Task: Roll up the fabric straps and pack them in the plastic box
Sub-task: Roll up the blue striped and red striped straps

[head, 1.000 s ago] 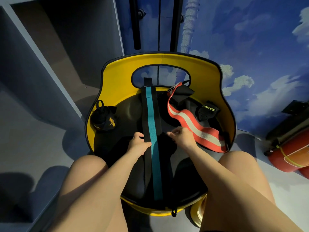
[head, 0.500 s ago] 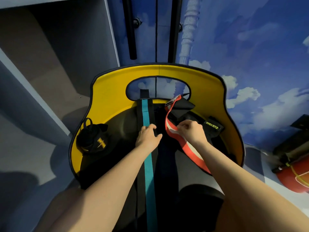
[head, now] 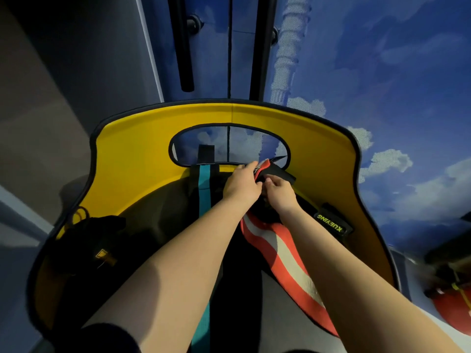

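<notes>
Hands are meeting at the far edge of the black seat (head: 158,220), under the cut-out in its yellow backrest (head: 132,159): the left hand (head: 240,186) and right hand (head: 279,191) are both pinching the top end of the red-and-white strap (head: 283,261), which is trailing toward the near right edge. A teal-striped strap (head: 204,189) is lying along the seat's middle, a black pouch (head: 86,240) is sitting at the left edge, and a black labelled strap (head: 331,222) is lying at the right edge.

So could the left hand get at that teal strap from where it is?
Probably yes. The left hand is at the red strap's far end, and the teal strap lies uncovered just to its left, with nothing between them.
</notes>
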